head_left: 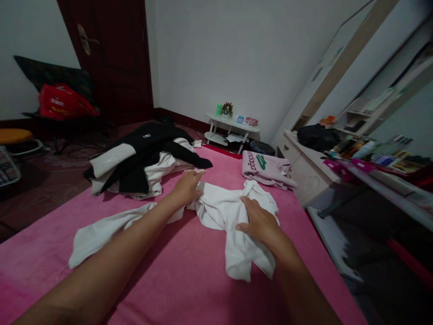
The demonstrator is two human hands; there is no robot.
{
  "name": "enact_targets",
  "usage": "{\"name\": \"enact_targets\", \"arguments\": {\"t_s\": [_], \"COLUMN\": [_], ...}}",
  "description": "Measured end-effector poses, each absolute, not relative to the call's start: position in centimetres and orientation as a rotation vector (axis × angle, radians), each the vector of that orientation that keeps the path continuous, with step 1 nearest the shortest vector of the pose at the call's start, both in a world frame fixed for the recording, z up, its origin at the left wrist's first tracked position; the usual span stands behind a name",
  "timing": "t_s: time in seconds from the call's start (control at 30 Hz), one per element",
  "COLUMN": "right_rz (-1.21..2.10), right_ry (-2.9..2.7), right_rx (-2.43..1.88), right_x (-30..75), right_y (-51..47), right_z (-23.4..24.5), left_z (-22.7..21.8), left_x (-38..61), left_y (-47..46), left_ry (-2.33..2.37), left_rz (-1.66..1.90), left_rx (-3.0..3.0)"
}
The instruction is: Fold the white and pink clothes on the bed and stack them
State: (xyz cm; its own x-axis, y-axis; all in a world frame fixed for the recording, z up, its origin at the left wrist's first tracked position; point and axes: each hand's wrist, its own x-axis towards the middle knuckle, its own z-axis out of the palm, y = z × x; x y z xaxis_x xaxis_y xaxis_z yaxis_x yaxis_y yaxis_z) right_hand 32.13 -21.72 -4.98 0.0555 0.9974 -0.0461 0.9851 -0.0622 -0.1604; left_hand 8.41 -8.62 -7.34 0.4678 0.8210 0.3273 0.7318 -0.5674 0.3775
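A white long-sleeved garment (216,203) lies partly bunched on the pink bed cover (189,271), one sleeve stretched out to the left under my left forearm. My left hand (188,186) is closed on the cloth at the garment's far left part. On its right part, my right hand (259,219) grips a bunched portion between thumb and fingers, which hangs in loose folds toward me. The undersides of both hands are hidden.
A pile with a black and white jacket (169,135) lies at the bed's far left. A folded pink sweatshirt (267,169) lies at the far right. Beyond stands a small white table (233,123); a cluttered desk (389,180) is on the right, a red bag (64,101) at left.
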Motion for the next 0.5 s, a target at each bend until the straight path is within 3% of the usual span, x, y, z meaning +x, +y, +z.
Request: {"name": "enact_targets", "arguments": {"t_s": [0.13, 0.23, 0.37, 0.5], "right_rz": [0.301, 0.389, 0.732, 1.042], "right_ry": [-1.988, -1.863, -1.739, -1.884], "right_rx": [-2.061, -1.873, -1.718, -1.738], "right_x": [33.3, 34.0, 34.1, 34.1], "right_y": [-21.7, -22.4, -26.2, -31.9], "right_z": [-8.0, -6.9, -1.3, 2.4], "left_z": [-7.4, -5.6, 0.3, 5.2], "left_x": [9.2, 9.0, 6.2, 2.7], "left_y": [-8.9, -9.3, -11.9, -16.0], "left_ry": [1.526, 1.418, 0.930, 0.221], "left_rz": [0.481, 0.381, 0.285, -0.142], "left_rx": [2.524, 2.518, 2.448, 2.230]}}
